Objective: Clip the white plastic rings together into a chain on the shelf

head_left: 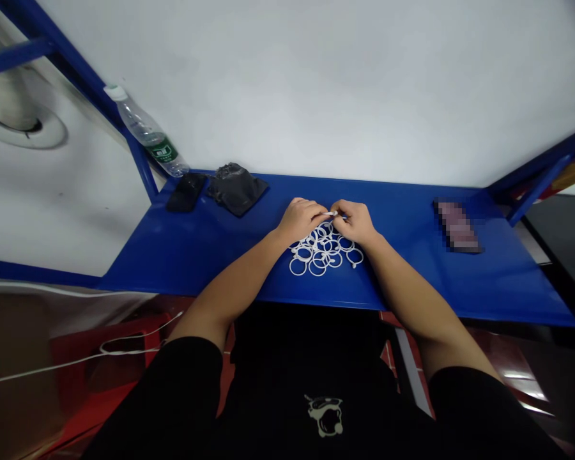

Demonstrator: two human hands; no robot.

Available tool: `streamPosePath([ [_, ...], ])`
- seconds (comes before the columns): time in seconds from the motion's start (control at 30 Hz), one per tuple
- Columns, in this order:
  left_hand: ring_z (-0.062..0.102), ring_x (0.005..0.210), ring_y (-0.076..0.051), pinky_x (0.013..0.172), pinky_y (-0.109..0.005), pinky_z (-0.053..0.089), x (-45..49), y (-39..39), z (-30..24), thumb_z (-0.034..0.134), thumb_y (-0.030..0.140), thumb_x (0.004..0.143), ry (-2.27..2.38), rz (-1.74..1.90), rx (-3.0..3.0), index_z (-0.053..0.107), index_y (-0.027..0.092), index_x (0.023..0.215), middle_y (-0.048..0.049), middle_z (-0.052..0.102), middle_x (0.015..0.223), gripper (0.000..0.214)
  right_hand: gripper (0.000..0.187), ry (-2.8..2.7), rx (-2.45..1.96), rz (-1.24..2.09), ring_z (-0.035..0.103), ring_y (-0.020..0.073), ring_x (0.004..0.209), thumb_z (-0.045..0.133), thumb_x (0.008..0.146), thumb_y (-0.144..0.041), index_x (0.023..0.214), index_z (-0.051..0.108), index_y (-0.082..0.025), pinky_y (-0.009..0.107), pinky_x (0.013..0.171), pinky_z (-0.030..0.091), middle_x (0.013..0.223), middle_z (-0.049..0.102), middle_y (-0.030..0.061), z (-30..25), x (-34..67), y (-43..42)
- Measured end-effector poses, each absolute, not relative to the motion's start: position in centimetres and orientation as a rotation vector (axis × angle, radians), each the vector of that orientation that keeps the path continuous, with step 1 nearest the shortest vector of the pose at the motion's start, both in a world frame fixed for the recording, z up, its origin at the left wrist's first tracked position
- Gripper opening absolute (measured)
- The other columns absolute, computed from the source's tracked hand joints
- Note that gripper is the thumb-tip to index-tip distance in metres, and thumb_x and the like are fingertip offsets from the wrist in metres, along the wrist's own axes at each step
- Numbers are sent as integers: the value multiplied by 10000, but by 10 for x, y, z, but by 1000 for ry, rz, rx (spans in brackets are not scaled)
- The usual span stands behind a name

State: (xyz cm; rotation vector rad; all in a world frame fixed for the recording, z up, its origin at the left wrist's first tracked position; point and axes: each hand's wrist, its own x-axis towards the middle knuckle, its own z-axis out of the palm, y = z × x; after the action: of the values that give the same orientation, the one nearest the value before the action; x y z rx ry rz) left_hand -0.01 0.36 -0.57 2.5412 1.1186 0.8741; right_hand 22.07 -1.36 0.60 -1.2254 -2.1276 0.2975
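While left hand (301, 219), right hand (357, 220) pinch white piece (331, 213) | rings (323, 252) beneath

Even, bright light over my blue table (182, 255), soft shadows under my forearms, wide-angle bending at the edges, dim below, one pixelated patch (457, 226) right.

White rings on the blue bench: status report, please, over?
Left hand, right hand: both pinching one small white piece. Pile of white rings on blue bench beneath them. Water bottle, black pouch off left, not in the way.
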Motion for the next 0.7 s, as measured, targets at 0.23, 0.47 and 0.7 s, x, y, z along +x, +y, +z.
streamPosePath([
  [0.23,782,1009,-235,1056,-440,547,-3,8,-4,695,310,1101,1155,907,2431,753,254,1396,-58,845,1066,306,368,-1998,-1318,197,790,282,1012,500,993,-278,1188,809,-229,431,957,615,1115,854,100,7,227,-10],
  [0.47,752,1100,-257,1043,-442,542,-4,8,-6,745,249,1035,1070,781,2504,799,236,1312,-62,842,1148,282,490,-2024,-1461,171,737,354,1338,588,939,-184,1393,772,-195,555,1169,582,1419,800,157,-11,236,9],
  [0.7,758,1117,-252,1031,-425,545,-1,1,-3,699,222,1026,999,626,2518,814,281,1318,-41,854,1155,320,432,-2062,-1516,249,738,364,1307,648,935,-247,1337,804,-220,568,1173,563,1379,821,131,-18,240,14],
])
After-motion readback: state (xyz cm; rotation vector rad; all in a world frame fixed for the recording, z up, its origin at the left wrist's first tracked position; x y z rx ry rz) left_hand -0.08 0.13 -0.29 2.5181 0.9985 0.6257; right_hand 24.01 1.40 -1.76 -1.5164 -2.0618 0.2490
